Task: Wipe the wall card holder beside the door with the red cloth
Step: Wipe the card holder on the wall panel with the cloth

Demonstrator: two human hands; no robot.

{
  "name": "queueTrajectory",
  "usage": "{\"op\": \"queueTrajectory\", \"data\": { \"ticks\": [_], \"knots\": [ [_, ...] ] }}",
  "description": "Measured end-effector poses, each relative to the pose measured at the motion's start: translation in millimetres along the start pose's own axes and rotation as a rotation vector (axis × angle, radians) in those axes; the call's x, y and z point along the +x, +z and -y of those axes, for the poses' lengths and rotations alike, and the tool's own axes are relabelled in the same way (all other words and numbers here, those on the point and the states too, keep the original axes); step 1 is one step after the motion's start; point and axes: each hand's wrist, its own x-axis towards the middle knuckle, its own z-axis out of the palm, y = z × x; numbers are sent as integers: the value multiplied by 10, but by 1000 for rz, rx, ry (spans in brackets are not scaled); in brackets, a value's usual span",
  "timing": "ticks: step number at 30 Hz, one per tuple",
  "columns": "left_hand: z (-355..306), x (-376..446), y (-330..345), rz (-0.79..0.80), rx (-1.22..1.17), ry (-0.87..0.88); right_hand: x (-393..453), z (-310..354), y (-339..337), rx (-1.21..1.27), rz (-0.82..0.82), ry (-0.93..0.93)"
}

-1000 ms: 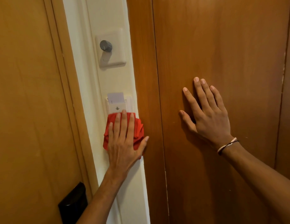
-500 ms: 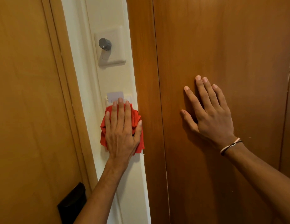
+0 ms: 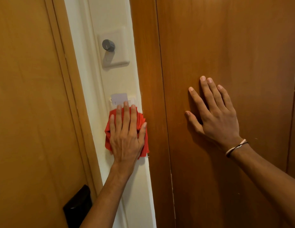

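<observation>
The white wall card holder (image 3: 132,99) sits on the narrow cream wall strip between two wooden doors, with a pale key card (image 3: 119,97) standing in its slot. My left hand (image 3: 126,137) lies flat on the bunched red cloth (image 3: 108,129) and presses it against the holder's lower part, which is hidden; my fingertips reach the card's bottom edge. My right hand (image 3: 216,117) rests flat, fingers spread, on the wooden door (image 3: 225,46) to the right and holds nothing. A thin bracelet circles that wrist.
Above the holder is a white wall plate with a grey round knob (image 3: 108,45). A wooden door (image 3: 28,96) with a black lock plate (image 3: 77,204) stands at the left. The cream wall strip (image 3: 137,186) continues downward.
My left hand and the red cloth slid up the wall over the holder's lower part, covering its arrow mark. My right hand stayed flat on the door.
</observation>
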Motion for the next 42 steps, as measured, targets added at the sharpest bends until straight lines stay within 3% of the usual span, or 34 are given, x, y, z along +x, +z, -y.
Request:
{"op": "queueTrajectory", "data": {
  "ticks": [21,26,27,30,31,32,35,36,40,42],
  "knots": [
    [106,-227,206,0,-107,10,-8,-11,5,7,13,-7],
    [103,-161,248,-64,-279,-316,-6,-1,0,13,5,5],
    [105,-179,259,-70,-246,-264,-1,-1,2,14,2,3],
    [199,-304,298,-53,-93,188,6,-13,2,7,-7,3],
    [265,-311,297,-39,-73,257,3,-4,0,4,-5,4],
    [295,-292,290,-35,-78,242,3,-5,-4,2,-1,3],
    [205,-234,229,-35,-189,-95,-7,-2,-18,15,16,7],
    [161,-234,220,-38,-196,-135,-10,5,-17,20,14,11],
    [261,-251,259,-9,-89,173,-7,-9,-11,16,12,18],
    [330,-201,219,-24,-123,119,-8,-6,-23,16,29,11]
  ]
}}
